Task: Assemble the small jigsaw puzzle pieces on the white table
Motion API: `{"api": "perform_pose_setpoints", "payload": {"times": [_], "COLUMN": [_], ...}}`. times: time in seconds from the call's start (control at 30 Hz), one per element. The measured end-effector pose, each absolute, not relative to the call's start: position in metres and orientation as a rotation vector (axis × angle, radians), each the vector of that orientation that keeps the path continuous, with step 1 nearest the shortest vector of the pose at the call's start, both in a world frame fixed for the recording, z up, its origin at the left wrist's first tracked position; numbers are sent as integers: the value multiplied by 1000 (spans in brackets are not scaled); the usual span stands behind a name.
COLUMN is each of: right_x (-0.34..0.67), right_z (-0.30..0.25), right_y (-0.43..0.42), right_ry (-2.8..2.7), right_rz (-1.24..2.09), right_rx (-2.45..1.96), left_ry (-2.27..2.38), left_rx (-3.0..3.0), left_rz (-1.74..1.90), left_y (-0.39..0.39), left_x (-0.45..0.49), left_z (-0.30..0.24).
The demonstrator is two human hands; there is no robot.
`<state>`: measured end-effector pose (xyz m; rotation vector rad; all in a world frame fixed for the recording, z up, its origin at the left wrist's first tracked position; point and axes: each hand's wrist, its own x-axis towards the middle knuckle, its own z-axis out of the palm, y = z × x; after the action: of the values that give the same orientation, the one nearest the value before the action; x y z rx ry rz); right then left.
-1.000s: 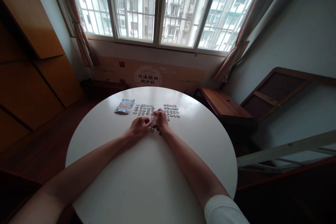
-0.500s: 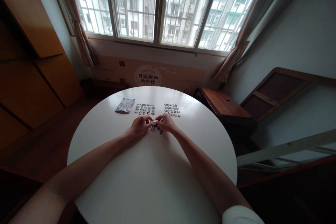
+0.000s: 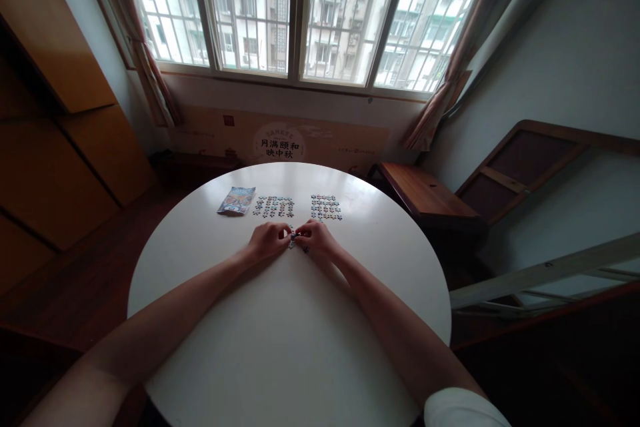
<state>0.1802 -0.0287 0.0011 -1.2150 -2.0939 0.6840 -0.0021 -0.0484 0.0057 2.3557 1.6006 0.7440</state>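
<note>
On a round white table (image 3: 280, 333), my left hand (image 3: 269, 239) and my right hand (image 3: 316, 237) meet from either side over a small cluster of jigsaw puzzle pieces (image 3: 293, 240). Thumb and forefinger of each hand are pinched together on pieces at the cluster's edge. Single pieces are too small to tell apart, and the fingers hide part of the cluster. Just beyond the left hand lies a group of puzzle pieces (image 3: 275, 207) laid out in rows. Another group of pieces (image 3: 327, 207) in rows lies beyond the right hand.
A colourful printed packet (image 3: 237, 201) lies at the table's back left. Behind the table's right side stands a brown wooden bench (image 3: 427, 192). Orange-brown cabinets (image 3: 95, 147) line the left, and a barred window (image 3: 295, 20) is ahead.
The loose pieces between my hands have been drawn into a tighter cluster, and fewer of them show below the fingers. Both hands stay close together; the view has shifted slightly.
</note>
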Motion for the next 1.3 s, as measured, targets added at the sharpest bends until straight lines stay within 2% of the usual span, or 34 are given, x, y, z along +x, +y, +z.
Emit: {"api": "perform_pose_setpoints", "payload": {"times": [0.53, 0.7, 1.3], "right_x": [183, 182, 180], "right_z": [-8, -11, -15], "right_y": [-24, -24, -21], "right_ry": [-1923, -1893, -1869], "right_rz": [639, 716, 659], "right_rx": [-1105, -1065, -1040], "left_ry": [1609, 1608, 1609], "left_rx": [2229, 2243, 2299], "left_rz": [915, 920, 926], "left_y": [-50, -49, -46], "left_x": [-1, -1, -2], "left_z": [10, 8, 4]}}
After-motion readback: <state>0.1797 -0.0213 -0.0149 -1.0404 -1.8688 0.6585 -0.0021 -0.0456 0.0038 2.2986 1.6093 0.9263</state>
